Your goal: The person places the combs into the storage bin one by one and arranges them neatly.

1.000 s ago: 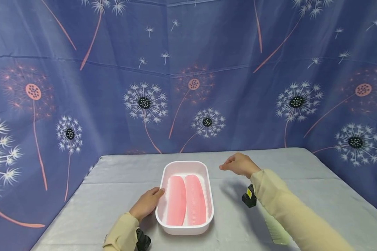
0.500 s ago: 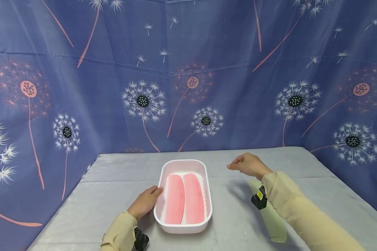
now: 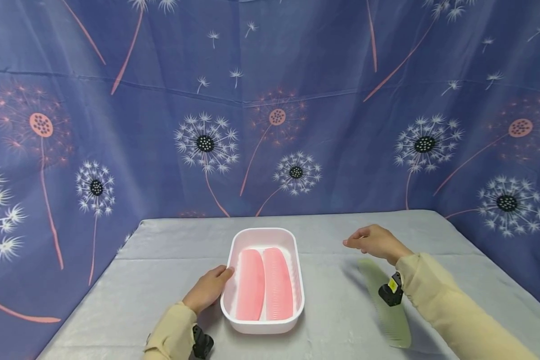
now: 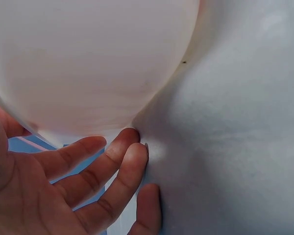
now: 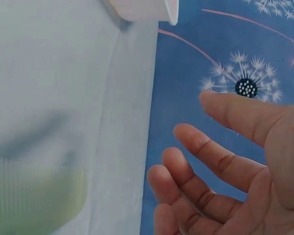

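A white rectangular tray stands on the table with two pink combs side by side in it, the left comb and the right comb. My left hand holds the tray's left side. The thumb is over the rim, and in the left wrist view the fingertips touch the outer wall low down. A pale green comb lies on the table to the right. My right hand hovers above its far end, holding nothing. In the right wrist view its fingers are loosely bent, apart from the thumb.
A grey-white cloth covers the table. Behind and beside it hangs a blue curtain printed with dandelions. A black wrist camera under the right sleeve hides part of the green comb.
My right hand has moved rightward, away from the tray, and more of the green comb now shows. The left hand stays at the tray, and the pink combs lie unchanged.
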{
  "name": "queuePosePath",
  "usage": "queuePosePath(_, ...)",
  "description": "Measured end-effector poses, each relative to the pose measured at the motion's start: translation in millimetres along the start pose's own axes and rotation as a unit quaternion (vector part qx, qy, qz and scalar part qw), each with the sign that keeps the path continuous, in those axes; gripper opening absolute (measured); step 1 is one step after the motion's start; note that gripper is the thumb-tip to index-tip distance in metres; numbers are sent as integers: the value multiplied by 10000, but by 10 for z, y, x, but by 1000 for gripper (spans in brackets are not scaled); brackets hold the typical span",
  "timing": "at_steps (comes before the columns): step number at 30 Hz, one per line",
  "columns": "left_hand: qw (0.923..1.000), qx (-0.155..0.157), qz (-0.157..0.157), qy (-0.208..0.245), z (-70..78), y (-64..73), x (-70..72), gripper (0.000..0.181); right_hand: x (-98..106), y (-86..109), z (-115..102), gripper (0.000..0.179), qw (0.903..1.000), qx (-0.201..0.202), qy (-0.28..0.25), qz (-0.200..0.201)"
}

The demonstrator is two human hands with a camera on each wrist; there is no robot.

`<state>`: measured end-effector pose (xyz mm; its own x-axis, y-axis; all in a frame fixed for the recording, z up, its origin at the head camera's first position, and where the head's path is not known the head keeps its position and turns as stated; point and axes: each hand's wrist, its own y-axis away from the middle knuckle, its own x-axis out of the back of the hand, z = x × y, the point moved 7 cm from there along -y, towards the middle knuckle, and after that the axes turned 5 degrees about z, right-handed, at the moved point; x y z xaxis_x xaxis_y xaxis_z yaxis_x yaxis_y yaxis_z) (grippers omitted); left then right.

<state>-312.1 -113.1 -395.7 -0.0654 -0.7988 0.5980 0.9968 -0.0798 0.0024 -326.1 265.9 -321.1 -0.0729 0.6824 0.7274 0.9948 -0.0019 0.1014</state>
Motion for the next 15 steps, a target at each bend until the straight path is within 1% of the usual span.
queuePosePath(8, 10000, 7, 10, 18, 1, 0, 0, 47, 42, 36, 176, 43, 10000, -8, -3, 30)
queuePosePath(15, 10000, -17, 12, 28, -1, -1, 1, 45, 58, 59, 329, 42, 10000, -96, -2, 4)
